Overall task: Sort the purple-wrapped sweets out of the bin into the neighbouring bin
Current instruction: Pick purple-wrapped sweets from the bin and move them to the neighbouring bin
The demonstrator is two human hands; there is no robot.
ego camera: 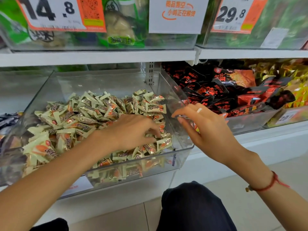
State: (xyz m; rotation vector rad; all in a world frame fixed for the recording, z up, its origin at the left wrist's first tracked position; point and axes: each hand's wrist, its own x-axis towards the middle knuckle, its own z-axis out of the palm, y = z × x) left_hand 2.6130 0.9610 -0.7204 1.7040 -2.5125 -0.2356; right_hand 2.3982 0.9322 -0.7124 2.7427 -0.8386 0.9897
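Left hand [133,130] digs among cream sweets [83,114] in bin [180,147].

A white metal shelf board [100,57] ran across the shop display. Above it stood clear plastic boxes of green-packaged goods [123,30] fronted by orange-and-white price cards [55,14] and a white sign with orange lettering [176,14]. Below the board, to the right, lay black-and-red snack packets [221,90]. Under the display the pale tiled floor [233,185] showed in even, bright light.
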